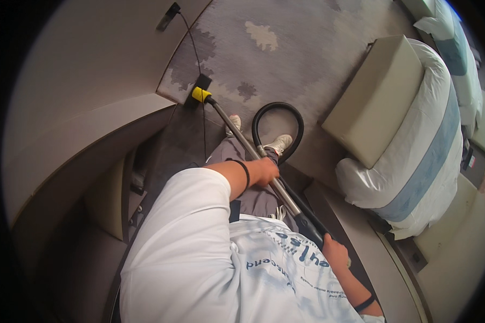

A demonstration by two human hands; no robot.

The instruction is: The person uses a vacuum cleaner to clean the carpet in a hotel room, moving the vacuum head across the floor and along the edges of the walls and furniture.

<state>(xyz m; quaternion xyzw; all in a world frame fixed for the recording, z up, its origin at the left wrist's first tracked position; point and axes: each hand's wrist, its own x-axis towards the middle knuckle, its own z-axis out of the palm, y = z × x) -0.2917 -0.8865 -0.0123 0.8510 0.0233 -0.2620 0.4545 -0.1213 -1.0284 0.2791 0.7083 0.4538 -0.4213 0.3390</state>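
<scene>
A vacuum cleaner's metal wand [236,130] slants across in front of my legs. My left hand [265,171] is closed around the wand about midway along it. My right hand [336,253] grips the black handle [307,229] at the wand's upper end, close to my right side. At the lower end, the dark floor head [202,82] with a yellow part [201,94] rests on the floor by the wall corner. The black hose [298,117] loops over my right foot, and part of it runs behind the wand.
A black cord [195,44] runs from a wall outlet [168,17] down past the floor head. Patterned carpet [291,72] spreads ahead. On the right stand a beige upholstered bench [374,97] and a bed [428,161] with white bedding. A wall ledge [105,117] juts out at left.
</scene>
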